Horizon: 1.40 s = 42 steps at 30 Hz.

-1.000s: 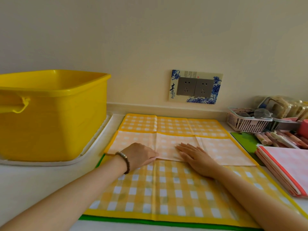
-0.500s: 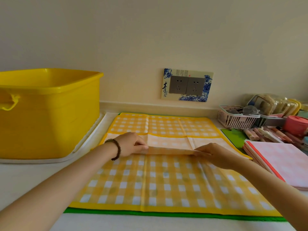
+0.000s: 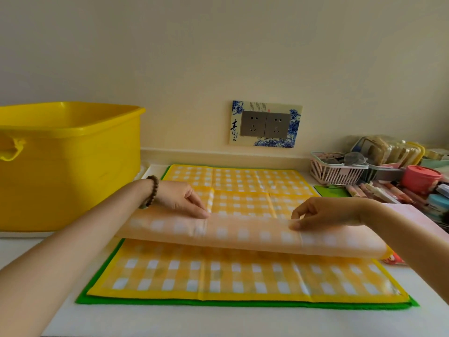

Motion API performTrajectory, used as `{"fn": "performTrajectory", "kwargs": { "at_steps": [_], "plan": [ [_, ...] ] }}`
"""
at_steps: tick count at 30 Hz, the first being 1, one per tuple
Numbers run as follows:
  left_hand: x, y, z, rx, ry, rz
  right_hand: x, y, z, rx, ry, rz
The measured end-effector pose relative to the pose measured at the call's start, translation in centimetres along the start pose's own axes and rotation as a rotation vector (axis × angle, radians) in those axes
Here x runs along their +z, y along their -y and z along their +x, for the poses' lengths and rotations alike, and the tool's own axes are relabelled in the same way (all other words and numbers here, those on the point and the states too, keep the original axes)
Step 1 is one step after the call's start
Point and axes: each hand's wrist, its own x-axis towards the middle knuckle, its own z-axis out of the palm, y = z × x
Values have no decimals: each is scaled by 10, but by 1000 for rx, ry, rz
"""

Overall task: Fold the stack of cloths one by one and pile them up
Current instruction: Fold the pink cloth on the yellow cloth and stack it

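Note:
A yellow checked cloth (image 3: 243,271) lies spread on top of the flat stack, over a green cloth (image 3: 218,304) whose edge shows at the front. Its far part is folded over, and the fold (image 3: 243,233) hangs lifted above the near half with its pale underside facing me. My left hand (image 3: 181,198), with a bead bracelet on the wrist, pinches the fold's upper edge at the left. My right hand (image 3: 323,212) pinches the same edge at the right. A pile of folded pink cloths (image 3: 410,212) lies at the right, partly behind my right forearm.
A big yellow plastic tub (image 3: 68,164) stands on a white tray at the left. At the back right are a pink wire basket (image 3: 337,170), a red lidded pot (image 3: 420,177), pens and packets. A double wall socket (image 3: 266,124) sits on the wall behind the white counter (image 3: 218,322).
My hands went from pressing the folded band flat to pinching its edge. They have lifted it and drawn it toward me over the near half of the cloth.

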Motion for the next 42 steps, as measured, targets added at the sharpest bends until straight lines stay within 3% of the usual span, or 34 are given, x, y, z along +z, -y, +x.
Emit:
{"fn": "performTrajectory", "kwargs": {
  "at_steps": [6, 12, 18, 28, 42],
  "plan": [
    [9, -1, 9, 236, -449, -47, -19, -6, 24, 51, -229, 22],
    [39, -6, 22, 214, -243, 24, -23, -16, 59, 106, -383, -58],
    [52, 4, 46, 78, -155, 100, -11, -24, 93, 114, -529, -79],
    [60, 15, 79, -15, -322, 388, -6, -40, 141, 250, -722, -132],
    [68, 17, 97, -50, -309, 378, -4, -44, 159, 256, -895, -198]
  ]
}}
